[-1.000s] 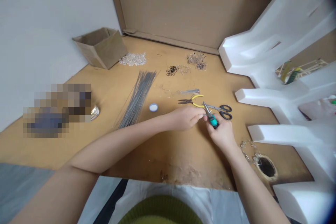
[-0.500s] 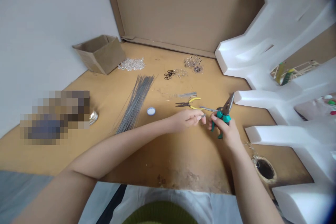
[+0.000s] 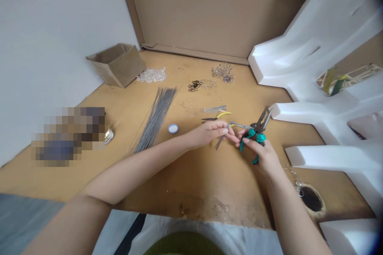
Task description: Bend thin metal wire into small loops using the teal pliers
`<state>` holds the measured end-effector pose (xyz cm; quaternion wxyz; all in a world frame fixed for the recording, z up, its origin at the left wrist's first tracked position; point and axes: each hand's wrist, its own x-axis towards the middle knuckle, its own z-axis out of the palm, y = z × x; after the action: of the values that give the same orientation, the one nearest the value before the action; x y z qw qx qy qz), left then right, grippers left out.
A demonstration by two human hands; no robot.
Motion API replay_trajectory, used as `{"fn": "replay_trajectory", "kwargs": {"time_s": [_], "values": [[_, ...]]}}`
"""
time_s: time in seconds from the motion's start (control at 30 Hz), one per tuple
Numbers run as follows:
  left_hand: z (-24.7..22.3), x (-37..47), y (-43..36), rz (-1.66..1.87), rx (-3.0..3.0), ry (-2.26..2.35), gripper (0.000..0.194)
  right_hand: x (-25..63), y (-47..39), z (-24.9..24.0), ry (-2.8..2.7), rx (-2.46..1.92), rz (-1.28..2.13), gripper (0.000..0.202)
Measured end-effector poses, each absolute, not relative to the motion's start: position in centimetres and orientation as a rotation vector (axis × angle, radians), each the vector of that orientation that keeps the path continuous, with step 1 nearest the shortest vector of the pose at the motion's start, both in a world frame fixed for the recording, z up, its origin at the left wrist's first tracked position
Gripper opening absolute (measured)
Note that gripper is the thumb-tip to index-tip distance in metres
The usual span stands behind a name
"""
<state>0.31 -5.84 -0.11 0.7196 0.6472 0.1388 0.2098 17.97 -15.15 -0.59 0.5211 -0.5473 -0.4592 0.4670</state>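
Between the thumb and fingers of my left hand (image 3: 217, 132) is a small bunch of short grey wires (image 3: 220, 142), tilted with its lower end toward me. My right hand (image 3: 265, 154) grips long-nose pliers (image 3: 259, 128) with teal handles. The jaws point away from me and are spread apart, with nothing seen between them. The fingertips of both hands are close together. Partly behind my left hand lie yellow-handled pliers (image 3: 223, 115). Just beyond the fingers lies a slim metal tool (image 3: 239, 125), perhaps scissors, partly hidden.
Long grey wires (image 3: 157, 119) lie left of centre beside a small blue-rimmed white lid (image 3: 172, 128). Farther back are a cardboard box (image 3: 116, 65), clear beads (image 3: 152, 74), black rings (image 3: 195, 85) and tangled metal bits (image 3: 223, 71). A white foam frame (image 3: 299, 113) and a table hole (image 3: 311, 198) are at right.
The jaws of the teal pliers have spread apart. My left hand has turned, and the wire bunch now slants down toward me. The view has shifted slightly.
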Motion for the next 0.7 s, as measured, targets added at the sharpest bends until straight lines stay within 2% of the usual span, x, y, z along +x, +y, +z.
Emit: {"fn": "replay_trajectory", "kwargs": {"time_s": [0.2, 0.43, 0.7], "values": [[-0.8, 0.4, -5.7, 0.571, 1.494, 0.420, 0.024, 18.4, -15.2, -0.6, -1.009, -1.293, 1.072, 0.019], [-1.0, 0.6, -6.0, 0.771, 1.880, 0.523, 0.022, 18.7, -15.2, -0.6, -1.013, -1.304, 1.020, 0.019], [-2.8, 1.0, -6.2, 0.739, 1.980, 0.617, 0.023, 18.7, -15.2, -0.6, -0.996, -1.297, 1.012, 0.019]]}}
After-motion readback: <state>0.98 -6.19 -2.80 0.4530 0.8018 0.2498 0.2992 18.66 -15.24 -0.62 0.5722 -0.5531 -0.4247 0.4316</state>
